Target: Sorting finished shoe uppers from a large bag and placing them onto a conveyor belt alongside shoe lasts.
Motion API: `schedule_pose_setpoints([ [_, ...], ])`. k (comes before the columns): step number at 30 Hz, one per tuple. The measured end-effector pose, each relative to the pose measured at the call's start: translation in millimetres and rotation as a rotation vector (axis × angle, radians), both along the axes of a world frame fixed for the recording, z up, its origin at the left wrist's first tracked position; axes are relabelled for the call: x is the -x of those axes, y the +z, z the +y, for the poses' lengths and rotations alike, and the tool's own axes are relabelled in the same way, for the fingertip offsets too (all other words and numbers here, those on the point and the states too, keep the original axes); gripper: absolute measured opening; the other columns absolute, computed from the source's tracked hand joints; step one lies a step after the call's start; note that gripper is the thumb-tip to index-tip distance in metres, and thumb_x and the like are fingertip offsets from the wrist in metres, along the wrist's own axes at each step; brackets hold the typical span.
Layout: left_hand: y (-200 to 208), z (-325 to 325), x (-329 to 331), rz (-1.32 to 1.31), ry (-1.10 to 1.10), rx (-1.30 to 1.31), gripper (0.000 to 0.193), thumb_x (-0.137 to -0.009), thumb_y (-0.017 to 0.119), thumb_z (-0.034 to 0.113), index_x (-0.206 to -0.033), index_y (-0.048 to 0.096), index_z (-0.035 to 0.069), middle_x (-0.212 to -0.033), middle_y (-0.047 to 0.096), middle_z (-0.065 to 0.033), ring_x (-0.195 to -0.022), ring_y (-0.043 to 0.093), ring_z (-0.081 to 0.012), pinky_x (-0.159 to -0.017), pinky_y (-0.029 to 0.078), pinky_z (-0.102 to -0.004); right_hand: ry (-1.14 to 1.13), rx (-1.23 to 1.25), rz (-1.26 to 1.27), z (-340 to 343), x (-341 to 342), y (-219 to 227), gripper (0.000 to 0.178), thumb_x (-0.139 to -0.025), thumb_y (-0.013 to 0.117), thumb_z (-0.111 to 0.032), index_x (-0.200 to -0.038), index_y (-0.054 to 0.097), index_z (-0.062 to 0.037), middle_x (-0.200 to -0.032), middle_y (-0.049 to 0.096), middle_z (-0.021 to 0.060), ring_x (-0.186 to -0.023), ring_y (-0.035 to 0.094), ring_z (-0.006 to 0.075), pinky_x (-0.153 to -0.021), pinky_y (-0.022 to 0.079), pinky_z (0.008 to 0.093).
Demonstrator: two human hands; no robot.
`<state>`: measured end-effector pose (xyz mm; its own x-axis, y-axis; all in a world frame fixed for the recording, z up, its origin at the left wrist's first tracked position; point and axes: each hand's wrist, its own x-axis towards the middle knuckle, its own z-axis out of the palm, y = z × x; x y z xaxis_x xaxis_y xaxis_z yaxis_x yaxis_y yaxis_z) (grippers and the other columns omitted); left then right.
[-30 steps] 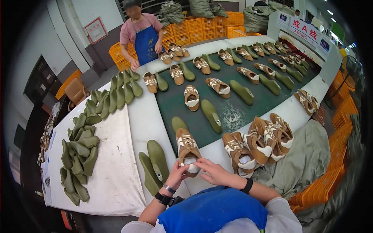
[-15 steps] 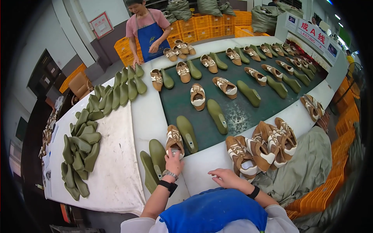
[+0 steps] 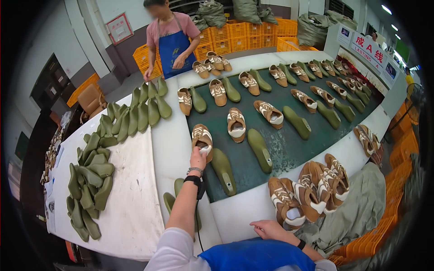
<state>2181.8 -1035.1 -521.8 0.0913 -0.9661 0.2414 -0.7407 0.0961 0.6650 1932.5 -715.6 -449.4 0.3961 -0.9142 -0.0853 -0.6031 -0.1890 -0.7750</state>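
Note:
A brown-and-white sneaker (image 3: 201, 137) is at the left edge of the green belt, its toe pointing away from me. My left hand (image 3: 198, 159) is closed on its heel, the fingers at the shoe's opening. Right beside it, a green shoe last (image 3: 223, 171) lies on the belt. Under my left forearm, two more green lasts (image 3: 178, 184) are partly hidden. My right hand (image 3: 271, 229) hovers near the front ledge with the index finger stretched out, holding nothing. Close to it stands a cluster of brown-and-white sneakers (image 3: 312, 189).
The green belt (image 3: 289, 149) carries rows of sneakers and lasts. Piles of green lasts (image 3: 92, 180) cover the white table (image 3: 135, 189) at left. Across it stands a person in a blue apron (image 3: 174, 52), one hand at the lasts. Orange crates (image 3: 389, 217) and a grey-green sack (image 3: 357, 203) flank my right.
My left hand has pushed the sneaker away from me along the belt's left edge, past the neighbouring last. The view has shifted slightly. My right hand stays near the front ledge.

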Motion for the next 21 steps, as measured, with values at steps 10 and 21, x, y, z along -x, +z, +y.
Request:
schedule_pose_setpoints([
  [10, -16.5, -37.2, 22.2, -0.493, 0.109, -0.425, 0.055, -0.073, 0.062, 0.041, -0.118, 0.041, 0.015, -0.127, 0.041, -0.0096, -0.123, 0.029, -0.0349, -0.096, 0.025, -0.0566, -0.064, 0.016, 0.161, 19.1, -10.1, -2.7, 0.026, -0.080, 0.052, -0.019, -0.104, 0.057, -0.0127, -0.081, 0.061, 0.0126, -0.074, 0.059, 0.0313, -0.063, 0.049, 0.0397],
  [21, 161.8, 92.4, 135.6, 0.018, -0.946, 0.176, 0.044, -0.073, 0.065, 0.020, -0.113, 0.051, 0.007, -0.110, 0.055, -0.0149, -0.103, 0.052, -0.0329, -0.085, 0.043, -0.0391, -0.437, -0.158, 0.167, 154.4, 27.5, 28.1, 0.028, -0.078, 0.053, -0.018, -0.105, 0.057, -0.0101, -0.084, 0.062, 0.0128, -0.077, 0.059, 0.0316, -0.066, 0.047, 0.0414],
])
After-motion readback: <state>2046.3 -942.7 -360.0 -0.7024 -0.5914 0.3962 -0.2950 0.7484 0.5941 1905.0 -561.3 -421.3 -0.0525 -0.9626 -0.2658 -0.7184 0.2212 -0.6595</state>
